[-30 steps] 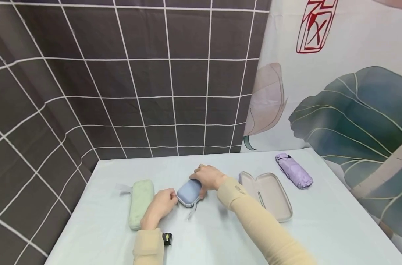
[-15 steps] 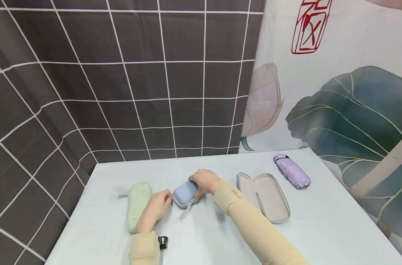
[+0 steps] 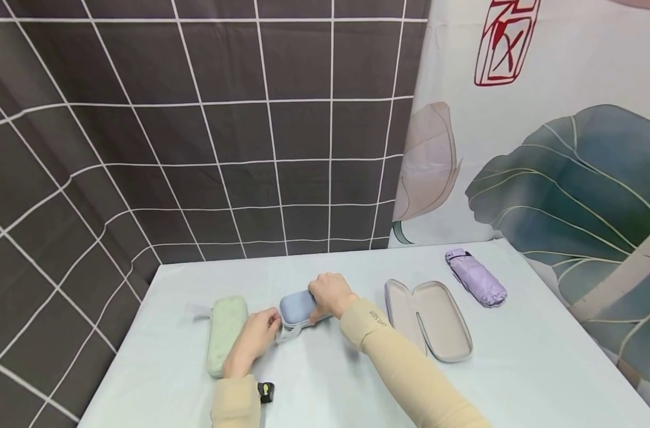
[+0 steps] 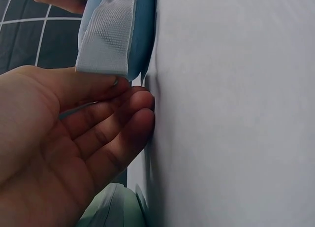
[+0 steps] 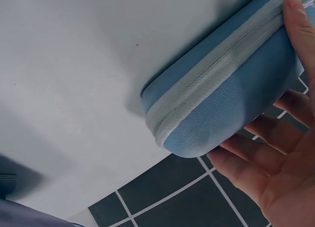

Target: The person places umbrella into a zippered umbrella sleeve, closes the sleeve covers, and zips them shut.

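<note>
A small blue zip case [image 3: 297, 308] lies on the white table, its grey zipper band [image 5: 197, 84] closed along the visible side. My right hand [image 3: 331, 295] grips its right end, with the thumb on the zipper side and the fingers along the opposite side. From the case a grey fabric strap loop [image 4: 109, 40] sticks out toward my left hand [image 3: 257, 334]. In the left wrist view, that hand's loosely bent fingers [image 4: 130, 128] are right by the strap and the case's corner, with nothing visible between them. The left forearm lies beside a green soft case [image 3: 227, 336].
Right of the hands, an open pencil case [image 3: 445, 324] with a beige inside lies flat. A folded purple umbrella [image 3: 477, 278] is at the back right of the table [image 3: 325, 392]. Dark gridded cloth [image 3: 239, 131] hangs behind.
The blue case has been turned under the right hand, so it now lies more sideways and its strap points toward the left hand. The left hand stays close beside it.
</note>
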Demonstrator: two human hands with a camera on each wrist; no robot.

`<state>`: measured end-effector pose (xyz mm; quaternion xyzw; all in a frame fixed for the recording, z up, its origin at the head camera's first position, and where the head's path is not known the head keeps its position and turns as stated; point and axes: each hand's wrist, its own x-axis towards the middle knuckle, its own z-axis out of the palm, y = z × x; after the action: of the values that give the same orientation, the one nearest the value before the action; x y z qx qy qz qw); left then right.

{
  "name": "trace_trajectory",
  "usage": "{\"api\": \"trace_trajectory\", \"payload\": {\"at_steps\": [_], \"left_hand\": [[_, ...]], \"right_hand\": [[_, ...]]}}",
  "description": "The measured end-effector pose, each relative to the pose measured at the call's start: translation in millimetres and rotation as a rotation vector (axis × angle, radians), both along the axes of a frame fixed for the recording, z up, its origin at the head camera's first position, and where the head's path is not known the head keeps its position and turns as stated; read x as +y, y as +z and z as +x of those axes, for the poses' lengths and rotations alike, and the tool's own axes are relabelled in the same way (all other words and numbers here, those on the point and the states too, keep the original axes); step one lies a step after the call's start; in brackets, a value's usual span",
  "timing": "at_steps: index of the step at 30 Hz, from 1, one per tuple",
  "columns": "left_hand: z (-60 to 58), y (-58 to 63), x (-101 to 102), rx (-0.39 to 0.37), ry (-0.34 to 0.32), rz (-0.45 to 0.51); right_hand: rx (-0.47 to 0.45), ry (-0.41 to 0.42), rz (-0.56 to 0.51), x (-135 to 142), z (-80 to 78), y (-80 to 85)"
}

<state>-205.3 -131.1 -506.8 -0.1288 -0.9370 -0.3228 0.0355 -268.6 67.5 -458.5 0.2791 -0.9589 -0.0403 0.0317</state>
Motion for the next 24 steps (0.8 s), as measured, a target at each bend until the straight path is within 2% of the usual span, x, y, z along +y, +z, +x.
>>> {"api": "trace_trajectory", "payload": {"at_steps": [5, 12, 18, 24], "left_hand": [[0.1, 0.4, 0.4, -0.002, 0.001, -0.001], [0.6, 2.9, 0.8, -0.032, 0.002, -0.001], [0.9, 6.6, 2.5, -0.01, -0.01, -0.002], [2.5, 6.5, 4.0, -0.021, -0.004, -0.003]], "right_hand": [[-0.005, -0.015, -0.01, -0.3, 2.9, 1.1], [0.031, -0.039, -0.029, -1.5, 6.1, -1.0], [0.027, -0.118, 0.013, -4.7, 10.7, -0.1], [0.025, -0.175, 0.052, -11.4, 16.7, -1.8]]}}
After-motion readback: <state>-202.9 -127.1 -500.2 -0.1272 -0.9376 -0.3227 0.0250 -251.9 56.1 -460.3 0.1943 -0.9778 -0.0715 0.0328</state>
